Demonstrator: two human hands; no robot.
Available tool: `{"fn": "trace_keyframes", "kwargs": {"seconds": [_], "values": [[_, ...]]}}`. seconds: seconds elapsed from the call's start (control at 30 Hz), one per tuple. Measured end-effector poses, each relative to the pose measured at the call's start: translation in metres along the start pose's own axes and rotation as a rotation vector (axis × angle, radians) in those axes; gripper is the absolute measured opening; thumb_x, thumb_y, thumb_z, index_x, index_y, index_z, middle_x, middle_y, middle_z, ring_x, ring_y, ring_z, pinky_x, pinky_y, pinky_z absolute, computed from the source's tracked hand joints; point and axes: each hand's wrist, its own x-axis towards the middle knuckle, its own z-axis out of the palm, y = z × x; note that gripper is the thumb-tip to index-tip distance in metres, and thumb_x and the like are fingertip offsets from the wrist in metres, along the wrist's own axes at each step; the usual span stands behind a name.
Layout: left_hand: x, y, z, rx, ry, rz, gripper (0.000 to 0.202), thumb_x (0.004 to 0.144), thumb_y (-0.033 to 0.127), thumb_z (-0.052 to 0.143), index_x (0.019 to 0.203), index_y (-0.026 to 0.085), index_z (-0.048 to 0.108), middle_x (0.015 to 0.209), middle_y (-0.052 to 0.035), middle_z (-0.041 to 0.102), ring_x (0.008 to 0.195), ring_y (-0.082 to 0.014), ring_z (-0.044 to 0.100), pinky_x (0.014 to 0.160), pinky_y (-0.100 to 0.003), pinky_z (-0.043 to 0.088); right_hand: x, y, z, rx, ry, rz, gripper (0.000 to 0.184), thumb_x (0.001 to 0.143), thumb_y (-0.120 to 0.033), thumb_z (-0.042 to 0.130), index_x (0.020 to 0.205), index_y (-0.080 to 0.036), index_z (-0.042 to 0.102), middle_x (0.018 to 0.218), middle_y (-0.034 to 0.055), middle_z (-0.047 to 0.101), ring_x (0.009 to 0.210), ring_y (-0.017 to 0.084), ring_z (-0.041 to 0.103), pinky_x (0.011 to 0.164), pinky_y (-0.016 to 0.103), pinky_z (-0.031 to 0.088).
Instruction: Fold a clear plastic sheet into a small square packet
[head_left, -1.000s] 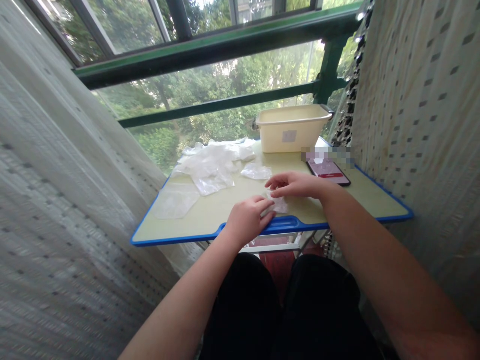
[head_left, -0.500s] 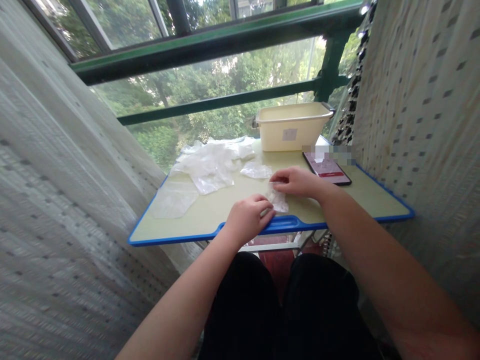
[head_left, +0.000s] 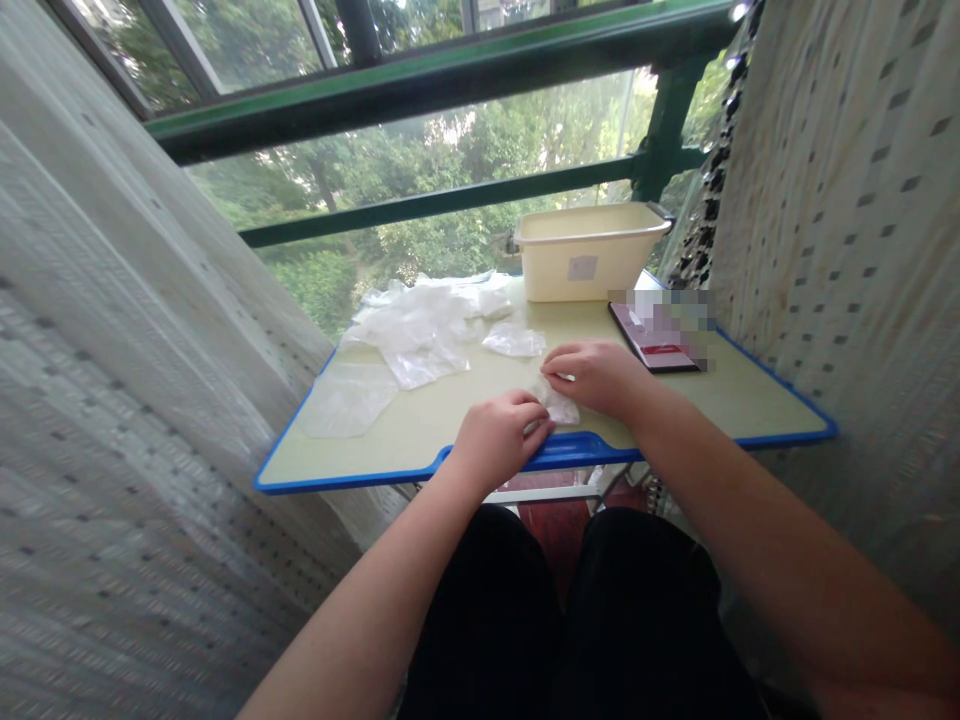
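Note:
A small clear plastic bag lies near the table's front edge, partly covered by my fingers. My left hand is closed at the bag's left side, with thumb and fingers pinching its edge. At its far edge, my right hand is closed too, fingertips drawn together on the plastic. Just beyond my hands rests another folded clear bag. Farther left spreads a heap of clear plastic bags, and a single flat bag lies nearer the left edge. What is inside the held bag is too blurred to tell.
The table has a blue rim with a handle recess at the front. A cream plastic bin stands at the back, and a tablet lies to the right. Curtains hang on both sides; a green railing runs behind.
My right hand has shifted slightly toward me, its fingertips lower along the small bag. My left hand stays almost in place on the bag.

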Motion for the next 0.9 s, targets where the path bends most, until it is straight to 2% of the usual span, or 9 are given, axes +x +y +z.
{"fn": "trace_keyframes", "kwargs": {"seconds": [0.1,0.2,0.47,0.53,0.63,0.7,0.77,0.83,0.9], "values": [[0.000,0.000,0.000,-0.003,-0.003,-0.008,0.022,0.086,0.034,0.047,0.087,0.021,0.065,0.095,0.0036,0.060,0.081,-0.0101,0.055,0.075,-0.021,0.040,-0.002,-0.001,-0.002,0.088,0.044,-0.091,0.020,0.080,-0.023,0.051,0.073,-0.019,0.069,0.089,-0.0013,0.064,0.077,0.011,0.056,0.074,0.024,0.039],[0.001,0.000,0.001,-0.004,-0.005,-0.011,0.023,0.086,0.035,0.046,0.087,0.022,0.065,0.095,0.0036,0.060,0.082,-0.0101,0.055,0.075,-0.022,0.041,-0.003,-0.001,-0.004,0.197,0.057,-0.086,0.018,0.079,-0.023,0.053,0.074,-0.018,0.070,0.088,-0.0014,0.064,0.078,0.010,0.055,0.081,0.024,0.040],[0.001,-0.001,0.001,-0.004,-0.006,-0.009,0.022,0.086,0.036,0.047,0.087,0.022,0.065,0.095,0.0050,0.059,0.082,-0.0094,0.055,0.075,-0.021,0.041,-0.007,0.001,-0.011,0.447,-0.199,0.073,0.026,0.082,-0.029,0.049,0.079,-0.015,0.071,0.089,0.0021,0.064,0.081,0.011,0.057,0.077,0.021,0.041],[0.001,0.000,0.001,0.004,-0.005,-0.009,0.023,0.086,0.036,0.046,0.087,0.022,0.064,0.095,0.0059,0.059,0.082,-0.0090,0.055,0.074,-0.021,0.041,-0.008,0.001,-0.011,0.491,-0.229,0.142,0.030,0.084,-0.034,0.048,0.087,-0.015,0.071,0.093,0.0024,0.064,0.085,0.013,0.058,0.078,0.022,0.042],[0.002,0.001,0.000,0.013,-0.012,-0.020,0.023,0.086,0.036,0.046,0.086,0.023,0.064,0.096,0.0068,0.059,0.081,-0.0085,0.055,0.074,-0.021,0.040,-0.010,0.001,-0.011,0.580,-0.240,0.261,0.039,0.087,-0.039,0.044,0.111,-0.016,0.063,0.100,0.0017,0.063,0.093,0.014,0.058,0.082,0.023,0.043],[0.002,0.002,0.000,0.019,-0.018,-0.031,0.023,0.085,0.037,0.046,0.089,0.023,0.065,0.096,0.0068,0.058,0.078,-0.0082,0.054,0.072,-0.022,0.040,-0.011,0.002,-0.011,0.637,-0.227,0.322,0.043,0.087,-0.033,0.043,0.127,-0.017,0.052,0.099,0.0004,0.063,0.092,0.012,0.058,0.083,0.022,0.043],[0.002,0.002,0.000,0.029,-0.021,-0.044,0.024,0.084,0.038,0.047,0.095,0.023,0.064,0.097,0.0057,0.058,0.074,-0.0082,0.053,0.070,-0.022,0.040,-0.011,0.002,-0.012,0.679,-0.234,0.343,0.048,0.085,-0.027,0.046,0.132,-0.018,0.045,0.098,-0.0005,0.063,0.088,0.011,0.059,0.081,0.021,0.044],[0.002,0.002,-0.001,0.027,-0.016,-0.059,0.027,0.083,0.038,0.049,0.101,0.023,0.062,0.096,0.0045,0.058,0.069,-0.0080,0.051,0.067,-0.022,0.040,-0.011,0.003,-0.013,0.683,-0.260,0.336,0.046,0.081,-0.026,0.051,0.127,-0.017,0.051,0.099,0.0000,0.063,0.087,0.011,0.059,0.079,0.021,0.045],[0.002,0.001,-0.001,0.002,-0.007,-0.059,0.026,0.082,0.039,0.050,0.099,0.023,0.063,0.095,0.0048,0.058,0.067,-0.0072,0.050,0.066,-0.021,0.040,-0.011,0.005,-0.014,0.652,-0.288,0.306,0.036,0.079,-0.026,0.054,0.113,-0.017,0.061,0.100,0.0001,0.063,0.089,0.012,0.059,0.080,0.020,0.044]]}}
